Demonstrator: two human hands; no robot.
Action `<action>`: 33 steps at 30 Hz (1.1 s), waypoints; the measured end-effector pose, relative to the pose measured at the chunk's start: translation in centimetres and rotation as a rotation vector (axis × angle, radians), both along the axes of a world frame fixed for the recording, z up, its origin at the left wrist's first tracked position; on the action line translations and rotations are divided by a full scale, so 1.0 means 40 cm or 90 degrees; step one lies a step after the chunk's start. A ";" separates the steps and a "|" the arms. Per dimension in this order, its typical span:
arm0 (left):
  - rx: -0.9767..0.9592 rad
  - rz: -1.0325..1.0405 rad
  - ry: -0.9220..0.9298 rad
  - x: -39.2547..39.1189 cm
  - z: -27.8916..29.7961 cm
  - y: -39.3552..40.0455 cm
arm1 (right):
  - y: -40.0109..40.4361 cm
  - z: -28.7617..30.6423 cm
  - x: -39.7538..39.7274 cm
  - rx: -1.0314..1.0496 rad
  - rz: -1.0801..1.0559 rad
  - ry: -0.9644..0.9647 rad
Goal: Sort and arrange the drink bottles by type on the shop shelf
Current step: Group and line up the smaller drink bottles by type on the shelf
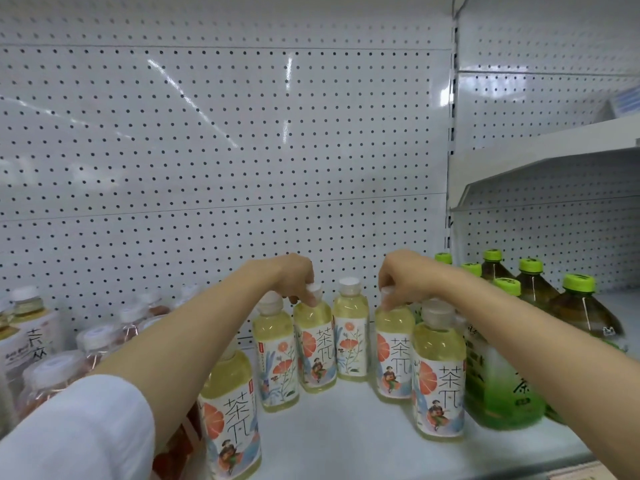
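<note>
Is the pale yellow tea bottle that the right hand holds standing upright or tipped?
Upright. The right hand pinches the cap of the pale yellow tea bottle, whose base rests flat on the shelf.

— The pegboard back panel (pixel 221 140)?
— Glossy painted metal, smooth, catching light streaks.
— And the pale yellow bottles (pixel 349 334)?
— Clear shiny plastic, matt paper-like labels, frosted white caps (pixel 349 285).
— The sleeve (pixel 79 431)?
— Soft white cloth.

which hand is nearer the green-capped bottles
Right. The right hand grips a pale bottle beside the green-capped bottles; the left hand is farther left.
</note>
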State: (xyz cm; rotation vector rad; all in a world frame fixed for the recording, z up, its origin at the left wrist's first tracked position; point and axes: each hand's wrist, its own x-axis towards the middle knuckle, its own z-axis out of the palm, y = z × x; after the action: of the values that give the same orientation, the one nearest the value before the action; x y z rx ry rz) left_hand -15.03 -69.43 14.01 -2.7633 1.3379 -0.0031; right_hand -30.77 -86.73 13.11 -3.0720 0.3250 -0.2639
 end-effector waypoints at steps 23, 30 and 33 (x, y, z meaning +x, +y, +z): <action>-0.022 -0.055 -0.003 0.024 -0.008 0.025 | 0.025 0.039 0.154 0.162 0.138 0.099; -0.013 -0.067 0.025 0.004 0.003 0.027 | 0.026 0.022 0.156 0.247 0.155 0.096; -0.018 -0.074 0.030 0.001 0.005 0.031 | 0.031 0.008 0.163 0.219 0.107 0.075</action>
State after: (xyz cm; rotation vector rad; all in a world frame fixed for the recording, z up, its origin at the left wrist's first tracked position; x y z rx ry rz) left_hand -15.00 -68.20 14.22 -2.7198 1.5203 0.0381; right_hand -24.24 -85.51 13.43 -2.7562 0.1016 -0.0157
